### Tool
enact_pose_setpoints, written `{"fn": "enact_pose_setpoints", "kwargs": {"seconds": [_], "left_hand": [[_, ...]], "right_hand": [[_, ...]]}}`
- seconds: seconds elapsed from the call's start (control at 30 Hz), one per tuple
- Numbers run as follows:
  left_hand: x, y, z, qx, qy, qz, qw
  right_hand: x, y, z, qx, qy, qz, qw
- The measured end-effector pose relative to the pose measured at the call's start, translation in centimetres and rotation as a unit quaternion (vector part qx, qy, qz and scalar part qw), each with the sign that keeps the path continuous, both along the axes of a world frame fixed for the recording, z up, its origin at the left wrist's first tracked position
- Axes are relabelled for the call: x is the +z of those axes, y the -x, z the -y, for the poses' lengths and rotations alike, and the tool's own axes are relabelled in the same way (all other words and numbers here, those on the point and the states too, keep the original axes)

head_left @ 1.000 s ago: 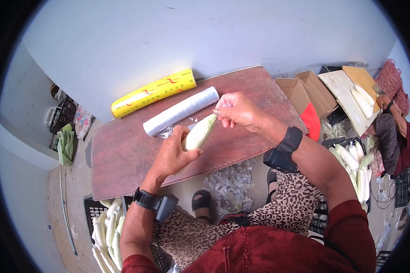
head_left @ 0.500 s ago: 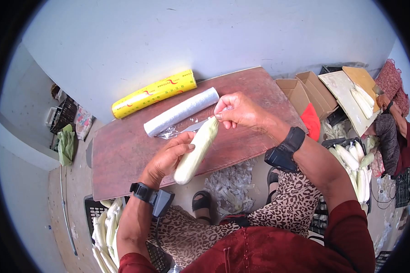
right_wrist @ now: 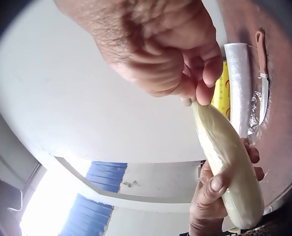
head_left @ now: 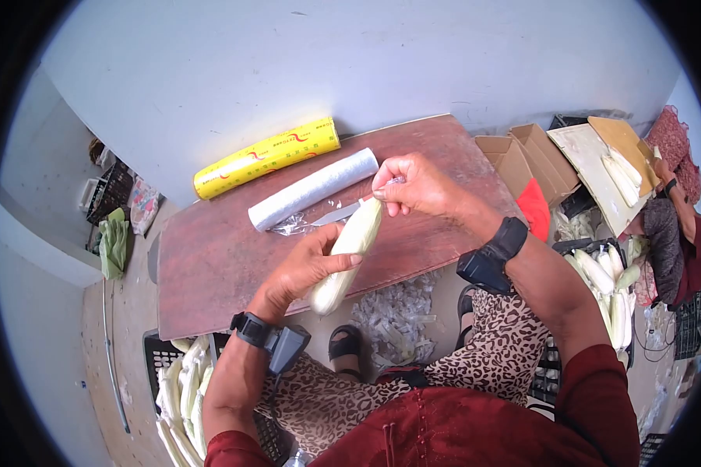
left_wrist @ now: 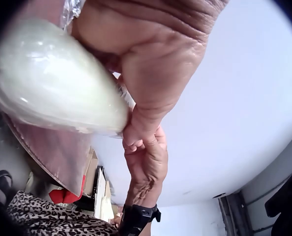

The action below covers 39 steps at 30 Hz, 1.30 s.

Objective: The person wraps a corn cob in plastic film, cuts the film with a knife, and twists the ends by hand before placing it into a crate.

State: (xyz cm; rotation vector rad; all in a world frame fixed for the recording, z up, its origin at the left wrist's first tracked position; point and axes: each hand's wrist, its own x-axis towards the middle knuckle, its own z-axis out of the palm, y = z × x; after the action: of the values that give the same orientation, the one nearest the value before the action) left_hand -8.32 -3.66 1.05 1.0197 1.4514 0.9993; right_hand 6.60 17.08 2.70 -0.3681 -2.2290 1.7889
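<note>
A pale ear of corn in its husk (head_left: 349,253), with a glossy clear film over it, slants above the table's front edge. My left hand (head_left: 308,263) grips its middle, thumb across the front and fingers behind. At the narrow upper end, my right hand (head_left: 422,188) pinches the tip between thumb and forefinger, as the right wrist view shows. A bit of clear film shows by the right fingers. Just behind the corn, a knife (right_wrist: 264,78) with a brown handle lies on the table beside a roll of clear film (head_left: 311,191). The left wrist view shows the corn's rounded end close up.
A yellow printed roll (head_left: 265,158) lies at the back of the reddish table (head_left: 210,265). Crates of corn stand left (head_left: 185,389) and right (head_left: 611,288). Cardboard boxes (head_left: 533,159) are beyond the table's right end. Plastic scraps (head_left: 397,319) cover the floor below. Another person's arm (head_left: 678,194) shows far right.
The corn was first held short and higher, then swung lower with its rounded end toward me. My left thumb now lies across its front. The right hand stays at the tip.
</note>
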Motion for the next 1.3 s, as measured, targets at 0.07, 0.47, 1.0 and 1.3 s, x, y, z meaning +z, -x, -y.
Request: {"fn": "enact_pose_setpoints", "kwargs": {"seconds": [0.07,0.47,1.0,1.3], "left_hand": [[-0.5,0.2,0.0,-0.008,-0.012,0.054,0.998],[-0.6,-2.5,-0.3,0.043,0.023,0.032,0.998],[-1.7,-2.9,1.1,0.061,-0.042,0.183,0.98],[-2.3,-5.0,3.1,0.106,-0.063,0.21,0.97]], "right_hand": [[0.1,-0.1,0.0,0.002,-0.003,0.0,1.0],[-0.2,0.0,1.0,0.055,-0.017,-0.001,0.998],[-0.3,0.4,1.6,0.048,-0.08,-0.036,0.995],[0.6,0.5,3.2,0.05,-0.133,-0.069,0.987]]}}
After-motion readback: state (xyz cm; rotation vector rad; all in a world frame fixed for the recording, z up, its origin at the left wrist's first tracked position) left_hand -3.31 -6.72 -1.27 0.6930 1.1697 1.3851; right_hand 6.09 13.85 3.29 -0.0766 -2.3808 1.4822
